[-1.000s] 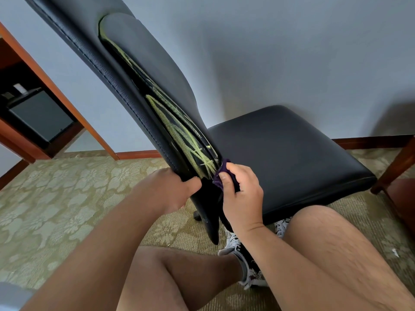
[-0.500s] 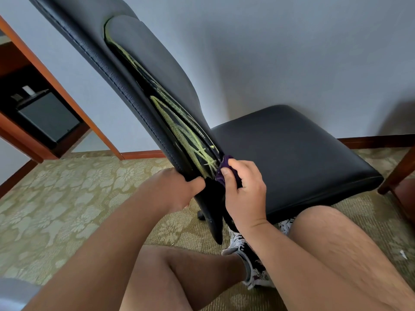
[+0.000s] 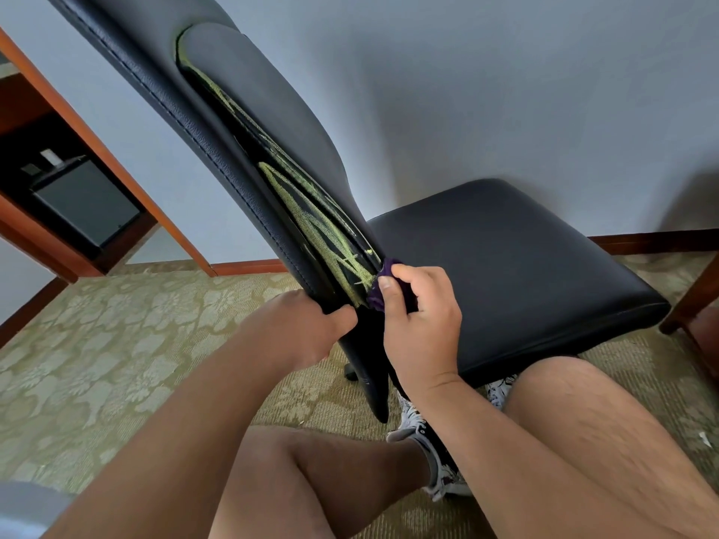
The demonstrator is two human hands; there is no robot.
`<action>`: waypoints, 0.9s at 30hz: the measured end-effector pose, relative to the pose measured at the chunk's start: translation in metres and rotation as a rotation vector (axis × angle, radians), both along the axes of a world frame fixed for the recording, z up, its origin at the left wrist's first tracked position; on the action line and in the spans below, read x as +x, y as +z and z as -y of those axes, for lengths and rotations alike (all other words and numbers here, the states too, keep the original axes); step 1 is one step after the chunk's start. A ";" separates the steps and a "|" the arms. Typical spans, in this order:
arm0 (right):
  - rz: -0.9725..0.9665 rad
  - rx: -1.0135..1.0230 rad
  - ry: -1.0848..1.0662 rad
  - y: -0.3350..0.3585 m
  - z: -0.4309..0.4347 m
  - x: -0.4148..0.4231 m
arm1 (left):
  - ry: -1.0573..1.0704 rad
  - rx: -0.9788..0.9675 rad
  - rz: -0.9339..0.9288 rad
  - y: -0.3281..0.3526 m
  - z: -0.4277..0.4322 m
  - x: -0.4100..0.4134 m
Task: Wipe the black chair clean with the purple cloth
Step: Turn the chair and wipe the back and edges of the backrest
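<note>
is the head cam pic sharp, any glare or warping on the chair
Head view: mostly sharp; soft glare streaks the black chair seat's front edge; wide-angle warping bows the backrest and the wooden frame; a faint shadow darkens the wall on the right; purple cloth in the right hand stays dim.

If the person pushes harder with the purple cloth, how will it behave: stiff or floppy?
Probably floppy: the purple cloth is bunched small inside the right hand. It likely folds against the black chair rather than scraping, and the smooth upholstery may let it slide.
</note>
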State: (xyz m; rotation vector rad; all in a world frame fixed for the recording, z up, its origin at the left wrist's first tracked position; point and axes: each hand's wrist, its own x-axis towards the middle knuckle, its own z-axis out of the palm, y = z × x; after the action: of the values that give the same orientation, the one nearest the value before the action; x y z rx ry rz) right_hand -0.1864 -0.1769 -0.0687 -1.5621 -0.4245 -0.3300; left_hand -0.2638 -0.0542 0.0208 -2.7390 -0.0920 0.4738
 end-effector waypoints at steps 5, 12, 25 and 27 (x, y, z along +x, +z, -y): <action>0.117 -0.082 -0.038 0.006 -0.003 0.005 | 0.004 -0.026 -0.003 -0.001 -0.002 0.001; 0.079 -0.179 -0.058 -0.027 -0.002 0.005 | 0.008 -0.047 0.044 -0.006 -0.006 -0.003; 0.233 -0.143 -0.070 0.004 -0.008 0.010 | 0.150 -0.129 0.120 -0.011 -0.002 0.000; 0.242 -0.137 -0.071 -0.003 -0.008 0.012 | 0.125 -0.073 0.095 -0.009 -0.003 0.000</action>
State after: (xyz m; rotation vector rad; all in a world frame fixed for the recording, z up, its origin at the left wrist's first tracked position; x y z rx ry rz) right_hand -0.1742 -0.1691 -0.0717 -1.6803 -0.5906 -0.5577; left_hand -0.2640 -0.0508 0.0117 -2.8389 -0.2771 0.3866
